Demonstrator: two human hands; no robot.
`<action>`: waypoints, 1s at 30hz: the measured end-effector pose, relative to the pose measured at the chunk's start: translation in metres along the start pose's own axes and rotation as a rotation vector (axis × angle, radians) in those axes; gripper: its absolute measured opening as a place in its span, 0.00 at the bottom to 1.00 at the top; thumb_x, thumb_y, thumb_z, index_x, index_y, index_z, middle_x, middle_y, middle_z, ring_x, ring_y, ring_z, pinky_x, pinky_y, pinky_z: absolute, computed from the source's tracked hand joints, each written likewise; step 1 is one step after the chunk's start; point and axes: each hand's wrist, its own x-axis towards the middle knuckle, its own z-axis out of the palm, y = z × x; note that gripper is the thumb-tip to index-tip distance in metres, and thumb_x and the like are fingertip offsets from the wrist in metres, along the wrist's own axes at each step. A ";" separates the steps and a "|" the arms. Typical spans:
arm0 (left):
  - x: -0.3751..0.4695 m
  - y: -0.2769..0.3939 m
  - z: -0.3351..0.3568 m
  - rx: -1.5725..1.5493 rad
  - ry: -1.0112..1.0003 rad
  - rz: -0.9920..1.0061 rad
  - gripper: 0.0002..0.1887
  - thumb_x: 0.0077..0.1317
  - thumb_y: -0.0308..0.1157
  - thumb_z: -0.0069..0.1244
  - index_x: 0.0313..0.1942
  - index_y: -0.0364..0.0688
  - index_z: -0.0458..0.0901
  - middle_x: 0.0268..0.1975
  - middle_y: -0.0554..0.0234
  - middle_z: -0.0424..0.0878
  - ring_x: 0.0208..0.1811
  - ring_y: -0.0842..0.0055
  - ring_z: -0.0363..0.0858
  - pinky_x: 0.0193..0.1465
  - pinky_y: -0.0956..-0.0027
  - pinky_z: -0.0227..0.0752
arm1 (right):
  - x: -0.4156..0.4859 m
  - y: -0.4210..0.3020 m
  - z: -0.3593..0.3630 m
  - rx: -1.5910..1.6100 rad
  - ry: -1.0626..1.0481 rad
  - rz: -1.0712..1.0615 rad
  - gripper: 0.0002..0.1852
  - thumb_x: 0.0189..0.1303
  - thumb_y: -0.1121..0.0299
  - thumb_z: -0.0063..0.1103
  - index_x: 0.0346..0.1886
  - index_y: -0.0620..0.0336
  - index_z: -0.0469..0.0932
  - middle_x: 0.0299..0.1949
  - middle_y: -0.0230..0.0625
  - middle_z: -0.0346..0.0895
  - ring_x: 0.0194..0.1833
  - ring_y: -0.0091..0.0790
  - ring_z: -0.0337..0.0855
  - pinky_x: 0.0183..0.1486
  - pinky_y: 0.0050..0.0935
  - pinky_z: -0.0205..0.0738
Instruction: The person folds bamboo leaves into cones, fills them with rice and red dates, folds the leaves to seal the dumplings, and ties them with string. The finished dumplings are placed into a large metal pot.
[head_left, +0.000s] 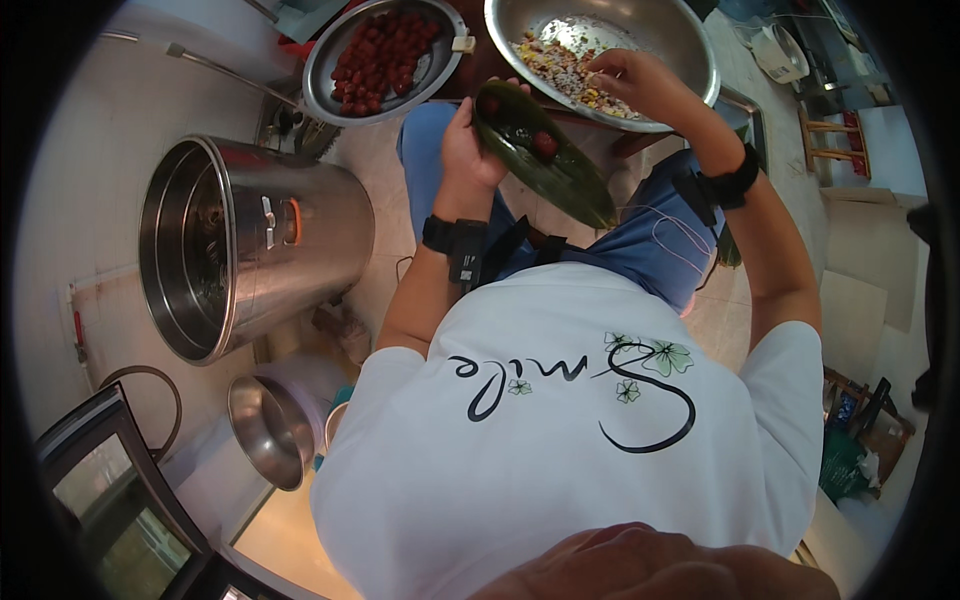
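Observation:
My left hand (474, 142) supports a long dark-green leaf (574, 187), wet and shiny, whose pointed end hangs towards my lap. One red date (545, 144) sits on the leaf, and another dark red one (489, 103) shows faintly near its upper end. Over the wide steel basin (694, 45), my right hand (637, 81) has bent fingers at a mix of rice grains with yellow and brown bits (559, 71). Whether those fingers pinch any of the mix is not clear. Both wrists wear black straps.
Red dates (379, 64) lie in a steel bowl (319, 94) left of the basin. A tall steel pot (300, 202) stands to my left, and another steel bowl (270, 431) is further back. Pink string (679, 225) crosses my right thigh. A low wooden stool (832, 142) stands far right.

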 end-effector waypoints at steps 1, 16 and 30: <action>0.001 0.001 -0.001 -0.051 -0.060 -0.027 0.25 0.79 0.43 0.27 0.61 0.34 0.71 0.64 0.43 0.74 0.67 0.51 0.70 0.72 0.48 0.62 | -0.002 0.001 0.006 0.031 -0.039 0.013 0.17 0.66 0.58 0.61 0.49 0.59 0.83 0.42 0.49 0.84 0.44 0.45 0.85 0.48 0.40 0.77; -0.005 0.003 -0.001 0.035 0.099 0.062 0.20 0.78 0.38 0.33 0.58 0.36 0.75 0.59 0.47 0.79 0.65 0.53 0.73 0.70 0.49 0.65 | 0.027 0.116 0.016 -0.390 -0.210 0.177 0.28 0.51 0.66 0.72 0.59 0.56 0.79 0.54 0.50 0.80 0.57 0.53 0.79 0.58 0.43 0.73; 0.007 0.018 -0.010 -0.019 0.057 0.034 0.21 0.78 0.39 0.32 0.60 0.36 0.74 0.60 0.46 0.78 0.66 0.53 0.72 0.71 0.49 0.64 | 0.030 0.113 -0.001 -0.158 -0.583 0.452 0.31 0.56 0.83 0.51 0.66 0.53 0.75 0.48 0.49 0.84 0.44 0.44 0.87 0.47 0.37 0.79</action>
